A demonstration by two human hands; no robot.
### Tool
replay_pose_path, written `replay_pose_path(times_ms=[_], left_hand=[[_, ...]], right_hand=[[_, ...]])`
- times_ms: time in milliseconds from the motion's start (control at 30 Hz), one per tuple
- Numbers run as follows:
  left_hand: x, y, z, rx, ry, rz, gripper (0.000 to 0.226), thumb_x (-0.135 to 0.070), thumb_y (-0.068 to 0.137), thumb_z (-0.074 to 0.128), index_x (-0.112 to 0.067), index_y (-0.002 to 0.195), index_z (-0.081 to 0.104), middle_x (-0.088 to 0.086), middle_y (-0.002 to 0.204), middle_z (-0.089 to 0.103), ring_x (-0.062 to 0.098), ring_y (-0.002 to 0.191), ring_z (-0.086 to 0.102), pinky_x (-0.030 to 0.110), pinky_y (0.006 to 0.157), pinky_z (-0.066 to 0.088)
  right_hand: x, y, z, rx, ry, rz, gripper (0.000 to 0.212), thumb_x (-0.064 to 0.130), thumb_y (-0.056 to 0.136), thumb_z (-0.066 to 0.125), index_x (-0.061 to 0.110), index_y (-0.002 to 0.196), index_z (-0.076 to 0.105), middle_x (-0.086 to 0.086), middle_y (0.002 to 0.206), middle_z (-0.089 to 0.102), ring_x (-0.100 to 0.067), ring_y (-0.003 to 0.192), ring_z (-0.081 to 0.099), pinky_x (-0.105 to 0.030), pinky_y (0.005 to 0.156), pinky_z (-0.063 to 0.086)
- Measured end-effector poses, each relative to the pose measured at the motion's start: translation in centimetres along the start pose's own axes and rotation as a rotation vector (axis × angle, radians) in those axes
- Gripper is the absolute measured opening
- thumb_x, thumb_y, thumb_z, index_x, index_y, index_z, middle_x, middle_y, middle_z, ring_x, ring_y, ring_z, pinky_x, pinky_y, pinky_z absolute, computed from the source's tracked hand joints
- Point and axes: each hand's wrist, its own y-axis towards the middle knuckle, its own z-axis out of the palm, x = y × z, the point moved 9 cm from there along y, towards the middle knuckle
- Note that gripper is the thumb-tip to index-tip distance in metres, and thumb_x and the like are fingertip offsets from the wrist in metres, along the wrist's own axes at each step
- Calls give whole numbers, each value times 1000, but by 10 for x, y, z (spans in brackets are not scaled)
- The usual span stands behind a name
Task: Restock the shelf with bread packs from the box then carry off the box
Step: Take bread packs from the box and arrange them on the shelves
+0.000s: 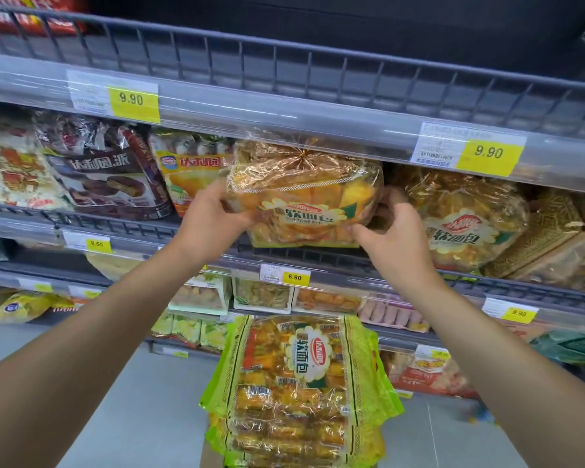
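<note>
Though crinkly — golden, clear-wrapped bread pack [304, 194].

A bread pack [304, 194] is being held by the left grip [210, 221] and the right grip [392, 231] at the shelf [115, 228], just beside a second bread pack [463, 224].

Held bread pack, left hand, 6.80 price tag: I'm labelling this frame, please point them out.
held bread pack [301, 184], head view, clear wrapper above label.
left hand [210, 221], head view, back of hand.
6.80 price tag [295, 277], head view, yellow patch.
</note>
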Motion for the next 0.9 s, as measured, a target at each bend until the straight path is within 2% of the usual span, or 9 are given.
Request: replay_pose_path(times_ms=[33, 133, 200, 267, 400, 567, 667, 800, 900], left_hand=[[1, 3, -1, -4, -7, 2, 36, -35, 78, 84, -9, 98, 68, -13, 71, 70, 4, 60, 59, 26, 59, 51], [-1, 3, -3, -41, -19, 18, 30, -29, 81, 83, -16, 102, 65, -2, 95, 74, 19, 90, 69, 45, 83, 58], [-3, -3, -1, -59, -48, 46, 22, -21, 84, 80, -28, 96, 62, -5, 95, 71, 12, 90, 67, 32, 80, 56], [4, -12, 7, -34, -77, 41, 31, -14, 87, 76, -37, 97, 59, -13, 97, 69, -1, 88, 65, 19, 74, 51], [22, -25, 24, 36, -124, 27, 39, -8, 89, 72, -33, 116, 59, -21, 104, 67, -15, 87, 63, 4, 67, 47], [21, -23, 28, 43, -174, 52, 42, -12, 93, 68, -25, 127, 49, -27, 97, 67, -8, 95, 63, 8, 76, 50], [24, -13, 23, -32, -252, -15, 27, -24, 92, 69, -22, 108, 47, -20, 90, 66, 3, 101, 64, 25, 84, 52], [24, 8, 22, -103, -169, -49, 30, -38, 91, 70, -18, 113, 64, -10, 97, 74, 5, 84, 69, 38, 82, 59], [23, 23, 19, -134, -111, -78, 42, -54, 83, 73, -21, 109, 68, -3, 83, 74, 10, 63, 63, 31, 61, 50]], right_hand=[[-1, 1, 0, -20, -12, -5, 39, 12, 78, 81, 20, 109, 58, 8, 99, 70, -1, 91, 66, -12, 73, 52], [-4, -1, 2, -75, -64, -18, 39, 19, 79, 82, 20, 109, 57, 10, 98, 68, 5, 89, 63, -7, 69, 48], [-10, -4, 6, -104, -73, -30, 38, 19, 80, 81, 23, 108, 55, 9, 100, 66, -1, 95, 63, -10, 73, 50], [-22, -9, 13, -103, -70, -9, 39, 20, 81, 80, 26, 109, 54, 5, 106, 64, -11, 101, 63, -25, 82, 57], [-44, -21, 23, -55, -63, 29, 39, 14, 83, 78, 35, 103, 52, 2, 110, 61, -12, 102, 63, -36, 88, 58], [-56, -27, 24, -33, 9, 75, 37, 18, 87, 76, 35, 112, 54, 15, 112, 64, 2, 106, 62, -23, 91, 54], [-56, -22, 25, -25, 81, 118, 31, 22, 91, 71, 28, 118, 56, 21, 112, 63, 12, 104, 60, -12, 92, 51], [-56, -8, 24, -76, -8, 143, 34, 35, 96, 62, 22, 127, 60, 13, 111, 70, 0, 100, 65, -21, 84, 53], [-60, 3, 22, -113, -37, 188, 35, 43, 96, 58, 20, 122, 65, 9, 102, 73, -10, 93, 67, -36, 86, 56]])
